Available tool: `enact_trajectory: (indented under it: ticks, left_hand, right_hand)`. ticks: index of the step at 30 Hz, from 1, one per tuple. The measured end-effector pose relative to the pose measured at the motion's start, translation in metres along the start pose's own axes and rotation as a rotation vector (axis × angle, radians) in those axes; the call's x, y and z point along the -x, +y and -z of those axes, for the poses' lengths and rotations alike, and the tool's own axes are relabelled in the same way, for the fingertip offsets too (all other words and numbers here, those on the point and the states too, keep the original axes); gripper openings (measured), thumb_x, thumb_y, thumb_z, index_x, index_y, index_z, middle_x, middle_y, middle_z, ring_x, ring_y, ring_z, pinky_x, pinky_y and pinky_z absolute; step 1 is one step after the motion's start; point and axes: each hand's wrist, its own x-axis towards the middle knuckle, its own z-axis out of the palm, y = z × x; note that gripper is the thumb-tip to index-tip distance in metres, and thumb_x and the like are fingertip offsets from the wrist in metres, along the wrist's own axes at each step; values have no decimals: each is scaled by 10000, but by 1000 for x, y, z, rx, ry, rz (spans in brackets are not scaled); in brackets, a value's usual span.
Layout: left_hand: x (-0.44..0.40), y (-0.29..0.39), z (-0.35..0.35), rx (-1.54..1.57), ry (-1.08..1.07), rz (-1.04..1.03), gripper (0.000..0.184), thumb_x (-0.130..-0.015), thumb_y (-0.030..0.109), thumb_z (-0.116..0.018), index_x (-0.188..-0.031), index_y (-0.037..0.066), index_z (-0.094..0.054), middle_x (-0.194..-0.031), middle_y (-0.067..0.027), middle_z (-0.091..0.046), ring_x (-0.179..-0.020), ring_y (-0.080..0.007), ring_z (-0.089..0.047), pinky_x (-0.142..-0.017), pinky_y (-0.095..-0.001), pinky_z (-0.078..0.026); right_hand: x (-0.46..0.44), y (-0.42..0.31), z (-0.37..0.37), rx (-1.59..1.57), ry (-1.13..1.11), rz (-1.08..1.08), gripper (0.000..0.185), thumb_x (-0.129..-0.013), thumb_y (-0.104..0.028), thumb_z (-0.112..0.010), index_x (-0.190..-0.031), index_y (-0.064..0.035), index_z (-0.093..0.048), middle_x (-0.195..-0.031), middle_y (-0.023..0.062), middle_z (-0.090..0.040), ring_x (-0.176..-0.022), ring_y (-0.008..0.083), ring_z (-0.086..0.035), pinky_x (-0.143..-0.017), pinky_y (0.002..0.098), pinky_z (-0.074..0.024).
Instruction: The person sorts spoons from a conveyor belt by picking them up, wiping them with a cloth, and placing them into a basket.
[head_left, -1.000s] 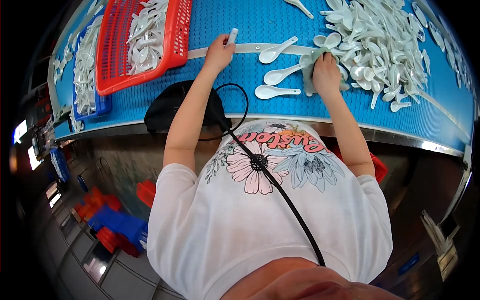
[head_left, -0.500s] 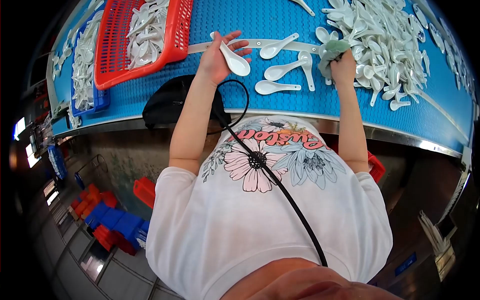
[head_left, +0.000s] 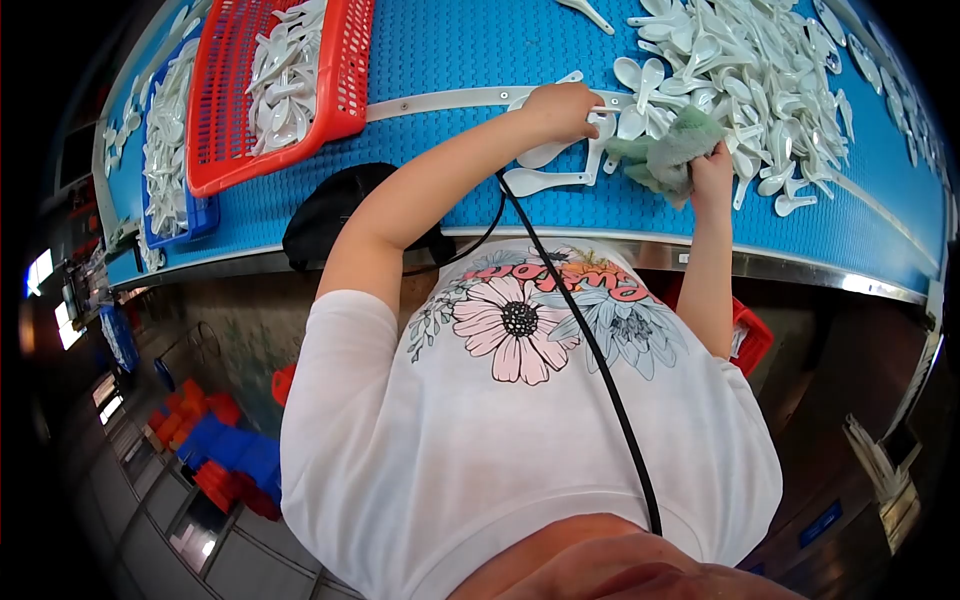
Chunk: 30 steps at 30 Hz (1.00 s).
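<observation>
My left hand (head_left: 562, 112) reaches across to the right with its fingers closed on the handle of a white spoon (head_left: 631, 122). That spoon's bowl points right, close to a grey-green cloth (head_left: 672, 155). The cloth is bunched in my right hand (head_left: 712, 175), whose fingers are partly hidden by it. Below my left hand lie a few loose white spoons, including one lying crosswise (head_left: 545, 181); my hand covers parts of the others. A large heap of white spoons (head_left: 750, 90) spreads just beyond my right hand.
A red basket (head_left: 345, 75) with white spoons stands at the left, beside a blue tray (head_left: 190, 225) of more spoons. A black bag (head_left: 335, 210) lies at the table's near edge, and a black cable (head_left: 575, 300) runs over my shirt. Blue matting (head_left: 440, 50) covers the table.
My left hand has swung right, carrying the spoon from beside the red basket over the loose spoons to the cloth. The cloth in my right hand has spread out more.
</observation>
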Motion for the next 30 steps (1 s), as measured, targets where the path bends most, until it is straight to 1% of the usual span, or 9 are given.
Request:
enact_trajectory:
  ticks: [3,10,13,19,23,25,27,29,30]
  left_hand:
    - [-15,0,0,-25,-218,42,229,-722,291,-629,-905,155,-632,-811,-44,-628,-766,-210,-593,-651,-345,-470]
    - [-8,-15,14,0,-265,69,200,-767,271,-583,-893,125,-633,-786,-23,-637,-695,-171,-590,-598,-306,-465]
    - [20,-17,40,539,-286,313,245,-797,287,-561,-895,72,-626,-761,-36,-626,-635,-129,-559,-562,-244,-445]
    - [145,-41,101,881,241,367,188,-814,207,-574,-857,32,-625,-713,-16,-571,-576,-63,-497,-508,-185,-393]
    - [291,-67,110,1193,420,303,175,-709,140,-672,-688,60,-518,-619,-1,-469,-577,-92,-483,-505,-216,-386]
    - [359,-72,94,1223,504,396,210,-665,125,-703,-715,68,-507,-603,5,-449,-564,-91,-473,-497,-220,-387]
    - [429,-90,67,1150,482,758,237,-648,110,-714,-770,60,-518,-610,9,-455,-542,-110,-477,-489,-222,-393]
    - [491,-112,13,661,382,1326,342,-609,163,-750,-838,24,-537,-664,-36,-531,-558,-157,-540,-477,-259,-428]
    - [520,-109,-10,154,-45,1462,422,-584,201,-769,-878,5,-540,-706,-78,-562,-578,-184,-569,-479,-287,-443]
  right_hand:
    - [4,3,16,15,44,5,384,-733,52,-523,-1110,6,-462,-1040,97,-555,-926,193,-558,-793,310,-461]
    - [7,13,37,-96,107,-5,378,-734,88,-484,-1102,8,-461,-1039,103,-551,-911,203,-565,-786,318,-472]
    - [6,13,30,-169,97,26,383,-730,100,-476,-1101,5,-462,-1023,100,-554,-911,202,-564,-790,316,-469]
    - [1,16,-7,-61,0,108,341,-707,31,-544,-1044,3,-502,-1012,93,-563,-897,177,-561,-770,285,-451]
    - [-3,27,-31,480,-68,327,299,-678,-90,-597,-963,-16,-546,-1012,147,-559,-923,245,-560,-767,327,-440]
    - [-5,36,-42,934,-252,652,328,-650,-127,-626,-953,-25,-554,-997,157,-541,-983,306,-521,-780,370,-431]
    - [4,44,-55,1155,-309,592,322,-638,-154,-635,-932,-40,-569,-986,148,-530,-1008,328,-489,-787,406,-415]
    - [9,56,-62,1395,-158,865,267,-656,-151,-622,-903,-57,-583,-979,133,-534,-983,321,-502,-779,405,-413]
    - [7,61,-63,1371,-129,934,272,-651,-126,-606,-910,-56,-566,-957,132,-529,-909,329,-520,-736,391,-428]
